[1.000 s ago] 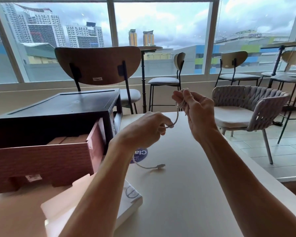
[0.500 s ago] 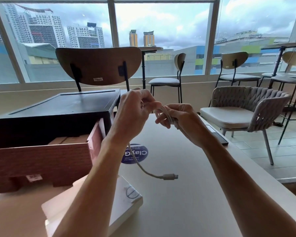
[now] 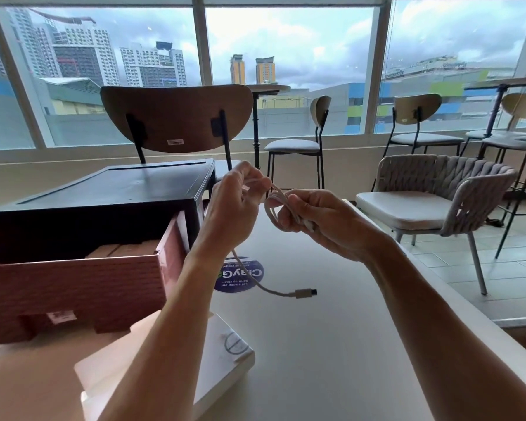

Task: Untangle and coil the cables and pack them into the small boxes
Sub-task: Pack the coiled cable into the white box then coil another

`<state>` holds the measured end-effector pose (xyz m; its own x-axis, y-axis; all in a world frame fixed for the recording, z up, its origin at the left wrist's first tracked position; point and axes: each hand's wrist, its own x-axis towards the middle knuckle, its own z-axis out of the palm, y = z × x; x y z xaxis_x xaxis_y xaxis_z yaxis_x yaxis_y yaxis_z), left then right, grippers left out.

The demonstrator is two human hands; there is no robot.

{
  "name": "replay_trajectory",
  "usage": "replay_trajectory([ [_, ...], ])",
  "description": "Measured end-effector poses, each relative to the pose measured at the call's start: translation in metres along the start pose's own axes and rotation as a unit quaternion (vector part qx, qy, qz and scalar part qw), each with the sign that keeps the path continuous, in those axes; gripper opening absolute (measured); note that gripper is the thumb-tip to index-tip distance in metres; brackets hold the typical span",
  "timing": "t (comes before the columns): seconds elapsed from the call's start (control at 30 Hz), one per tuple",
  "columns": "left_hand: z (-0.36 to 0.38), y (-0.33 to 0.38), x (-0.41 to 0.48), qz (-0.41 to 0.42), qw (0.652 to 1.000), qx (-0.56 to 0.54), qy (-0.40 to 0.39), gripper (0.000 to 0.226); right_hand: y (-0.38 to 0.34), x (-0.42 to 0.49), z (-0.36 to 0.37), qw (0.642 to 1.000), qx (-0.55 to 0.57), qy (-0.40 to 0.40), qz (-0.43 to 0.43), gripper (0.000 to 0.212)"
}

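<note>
At the table's left side an open red box [image 3: 73, 287] shows brownish blocks inside, a black box [image 3: 104, 189] just behind it, and a white box [image 3: 225, 357] lies near my left forearm. Above the bare middle of the table [image 3: 331, 344], my left hand [image 3: 231, 208] pinches the one white cable [image 3: 255, 281], my right hand [image 3: 319, 223] clamps its loops, and its plug hangs free over the round blue sticker [image 3: 240, 275].

At centre frame the cable [image 3: 268, 288] is white, crossing a blue round sticker [image 3: 249, 276] with white lettering. At left, a reddish-brown ribbed box [image 3: 73, 287] sits under a black case [image 3: 110, 192].
</note>
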<state>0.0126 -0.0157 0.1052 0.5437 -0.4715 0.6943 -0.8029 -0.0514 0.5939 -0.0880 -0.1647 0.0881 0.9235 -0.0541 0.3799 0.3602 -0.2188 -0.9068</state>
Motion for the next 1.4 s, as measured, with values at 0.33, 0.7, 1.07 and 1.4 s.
replay_trajectory([
  [0.33,-0.005,0.001,-0.001,-0.1,0.98,-0.151,-0.077,0.015,0.003,0.003,-0.009,0.988,0.152,0.005,0.012,0.03],
  [0.7,0.004,-0.002,-0.001,-0.042,0.987,-0.152,-0.023,0.007,0.003,0.005,-0.004,0.985,0.172,0.021,0.02,0.032],
  [1.07,0.003,-0.013,0.002,-0.031,0.993,-0.106,0.028,0.009,-0.005,0.006,0.001,0.992,0.037,0.123,-0.008,0.007],
  [1.4,-0.002,-0.003,-0.002,-0.072,0.981,-0.172,-0.042,0.015,-0.007,-0.001,-0.009,0.992,0.067,0.109,-0.008,0.011],
])
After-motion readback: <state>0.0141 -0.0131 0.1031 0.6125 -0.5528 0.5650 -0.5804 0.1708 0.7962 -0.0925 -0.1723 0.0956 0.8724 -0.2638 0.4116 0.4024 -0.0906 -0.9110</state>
